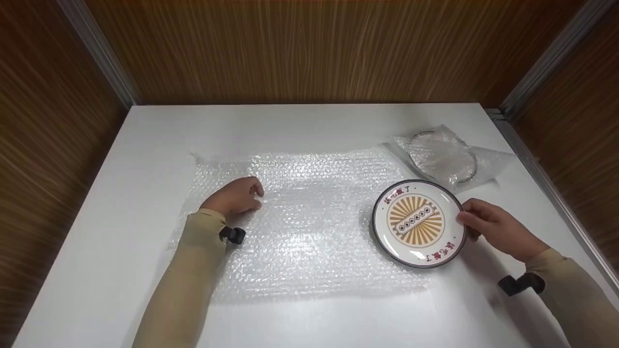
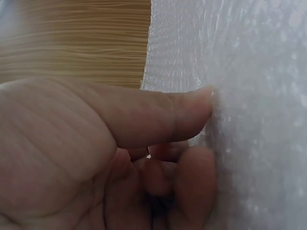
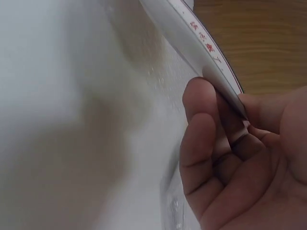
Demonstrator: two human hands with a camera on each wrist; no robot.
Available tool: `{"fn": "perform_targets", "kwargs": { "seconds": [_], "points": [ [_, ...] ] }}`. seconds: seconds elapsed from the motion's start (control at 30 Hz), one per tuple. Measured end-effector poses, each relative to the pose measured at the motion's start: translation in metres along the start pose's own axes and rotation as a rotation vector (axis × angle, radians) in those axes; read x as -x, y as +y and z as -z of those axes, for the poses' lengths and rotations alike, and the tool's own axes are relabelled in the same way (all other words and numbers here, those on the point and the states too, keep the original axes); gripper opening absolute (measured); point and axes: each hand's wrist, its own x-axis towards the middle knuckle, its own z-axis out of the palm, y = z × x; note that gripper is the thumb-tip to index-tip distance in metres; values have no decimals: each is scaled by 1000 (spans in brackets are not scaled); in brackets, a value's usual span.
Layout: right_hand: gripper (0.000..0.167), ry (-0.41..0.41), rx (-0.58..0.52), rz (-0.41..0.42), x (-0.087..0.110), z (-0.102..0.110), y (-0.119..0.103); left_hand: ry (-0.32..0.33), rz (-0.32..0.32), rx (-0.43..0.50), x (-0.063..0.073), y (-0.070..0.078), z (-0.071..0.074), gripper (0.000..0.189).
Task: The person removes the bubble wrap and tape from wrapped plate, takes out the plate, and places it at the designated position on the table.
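My right hand (image 1: 500, 227) pinches the right rim of a round white plate (image 1: 416, 223) with a dark edge, orange rays and red lettering. In the right wrist view the thumb lies on the printed face and the fingers behind the plate (image 3: 192, 40). The plate is held over the right edge of a spread sheet of bubble wrap (image 1: 309, 241). On the sheet's left part is my left hand (image 1: 235, 195), fingers loosely bent. Close up in the left wrist view, its thumb and a fingertip touch the bubble wrap (image 2: 264, 120), with no fold visibly pinched.
Beyond the plate, at the back right of the white table (image 1: 314, 324), lies a round dark-rimmed item (image 1: 442, 157) wrapped in clear bubble wrap. Wood-grain panels (image 1: 309, 53) stand behind the table and along both sides.
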Motion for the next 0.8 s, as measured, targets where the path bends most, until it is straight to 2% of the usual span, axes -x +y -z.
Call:
{"fn": "perform_targets", "kwargs": {
  "seconds": [0.17, 0.23, 0.37, 0.4, 0.47, 0.6, 0.8],
  "points": [
    [18, 35, 2, -1, 13, 28, 17, -26, -1, 64, 2, -5, 3, 26],
    [17, 44, -3, -6, 19, 39, 29, -37, 15, 117, 3, -6, 4, 25],
    [15, 46, 0, -45, 34, 59, 53, -71, 84, 307, 5, -6, 4, 26],
    [14, 37, 0, -55, 38, 63, 59, -67, 83, 313, 5, -7, 4, 26],
    [13, 26, 9, -82, 46, 71, 69, -60, 73, 303, 5, -6, 4, 27],
    [13, -23, 21, -114, 59, 83, 84, -14, 2, 142, 3, -7, 4, 28],
    [14, -36, 4, -160, 68, 92, 102, -25, 13, 128, 2, -7, 3, 29]
  ]
}}
